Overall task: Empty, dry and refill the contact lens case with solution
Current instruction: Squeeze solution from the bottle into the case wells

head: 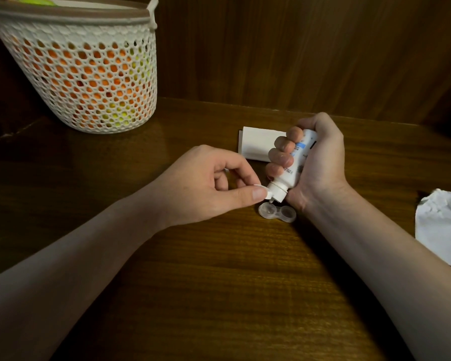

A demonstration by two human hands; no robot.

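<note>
The right hand [320, 162] is gripping the tilted bottle [294, 165] over the case [277, 212] at frame centre; the left hand [208, 183] is pinching its flip cap [263, 191].

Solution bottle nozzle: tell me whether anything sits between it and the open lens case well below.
Nothing visible does. The right hand holds the solution bottle tipped nozzle-down right over the left well of the lens case. The left hand pinches the flip cap off to the side, clear of the well.
</note>
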